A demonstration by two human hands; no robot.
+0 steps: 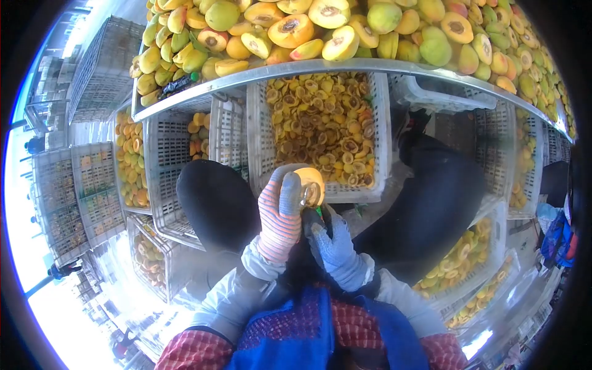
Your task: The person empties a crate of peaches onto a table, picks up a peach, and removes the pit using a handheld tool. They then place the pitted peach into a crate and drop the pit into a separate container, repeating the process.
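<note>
My left hand (279,216), in a striped glove, is closed around a halved yellow peach (317,180), its cut face turned to the right. In my right hand (338,250), in a blue-grey glove, is a small pitting tool with a green and black handle (319,213). The tool's curved metal end (309,196) meets the cut face of the peach half; its exact depth in the flesh cannot be made out. Both hands are close together in front of my body, between my knees. Just beyond them stands a white crate (381,142) holding many scooped-out brown and yellow peach pieces.
A metal-rimmed table (246,75) heaped with whole and halved peaches (293,31) spans the far side. Other white crates (176,179) with peaches stand to the left and right. Stacked crates (108,68) rise at far left. Part of another person (558,231) shows at far right.
</note>
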